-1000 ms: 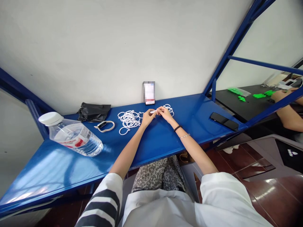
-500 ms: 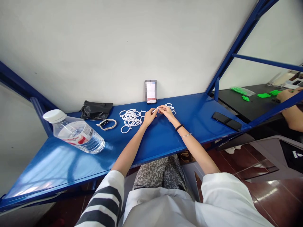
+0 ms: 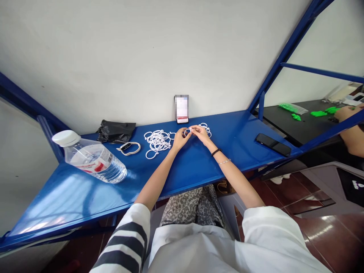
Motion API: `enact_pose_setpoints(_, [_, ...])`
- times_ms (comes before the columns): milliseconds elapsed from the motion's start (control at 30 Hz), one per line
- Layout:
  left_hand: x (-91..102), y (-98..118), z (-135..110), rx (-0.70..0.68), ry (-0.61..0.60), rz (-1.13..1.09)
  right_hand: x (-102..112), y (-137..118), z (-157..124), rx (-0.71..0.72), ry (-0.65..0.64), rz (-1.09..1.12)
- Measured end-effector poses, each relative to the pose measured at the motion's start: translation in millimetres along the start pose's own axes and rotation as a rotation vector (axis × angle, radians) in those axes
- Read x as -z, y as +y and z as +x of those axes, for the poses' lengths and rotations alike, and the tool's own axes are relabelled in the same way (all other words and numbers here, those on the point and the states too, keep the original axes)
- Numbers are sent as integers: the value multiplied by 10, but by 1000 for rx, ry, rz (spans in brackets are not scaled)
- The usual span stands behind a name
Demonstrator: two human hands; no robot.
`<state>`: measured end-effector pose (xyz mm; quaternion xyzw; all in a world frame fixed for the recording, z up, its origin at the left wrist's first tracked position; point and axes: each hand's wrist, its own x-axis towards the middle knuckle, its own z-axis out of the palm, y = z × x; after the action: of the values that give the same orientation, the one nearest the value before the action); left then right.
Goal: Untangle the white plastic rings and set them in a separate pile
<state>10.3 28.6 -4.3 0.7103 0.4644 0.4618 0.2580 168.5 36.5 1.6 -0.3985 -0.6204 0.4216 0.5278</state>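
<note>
My left hand (image 3: 180,138) and my right hand (image 3: 200,133) meet over the blue table (image 3: 199,167), near the wall. Both pinch one small white plastic ring (image 3: 188,131) between their fingertips. A heap of several white rings (image 3: 157,141) lies just left of my left hand. A smaller cluster of white rings (image 3: 205,127) lies just behind my right hand. My right wrist wears a dark bead bracelet and a thin silver one.
A phone (image 3: 181,109) leans upright against the wall behind my hands. A capped water bottle (image 3: 90,158) lies at the left, with a watch (image 3: 129,148) and a black bag (image 3: 115,131) behind it. A dark phone (image 3: 273,144) rests at the right. Another person's arm (image 3: 351,129) shows at a black table.
The white piece between my fingers went from a straight strip to a bent ring shape. My hands stayed together at the same spot; the camera shifted slightly.
</note>
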Motion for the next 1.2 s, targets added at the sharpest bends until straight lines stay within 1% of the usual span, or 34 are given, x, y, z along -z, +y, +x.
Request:
enact_pose_setpoints(167, [-18, -70, 5, -107, 65, 73, -3, 4, 5, 0, -20, -2])
enact_pose_setpoints(300, [-41, -109, 5, -166, 118, 117, -13, 2, -1, 23, -20, 13])
enact_pose_setpoints(433, [-47, -100, -9, -152, 140, 114, -20, -28, -13, 29, -34, 28])
enact_pose_setpoints(600, [-15, -11, -36, -144, 170, 128, -15, -53, -21, 15, -39, 23])
enact_pose_setpoints(733, [-4, 23, -44, -166, 161, 116, -7, -48, -24, 4, -30, -1])
enact_pose_setpoints(867, [-17, -4, -37, -189, 150, 112, -3, -51, -25, -2, -41, -17])
enact_pose_setpoints(1067, [-5, -22, -24, -195, 115, 119, -6, -62, -24, 2, -56, 8])
enact_pose_setpoints(1200, [14, -1, -29, -204, 114, 127, -8, -39, -26, -9, -54, 9])
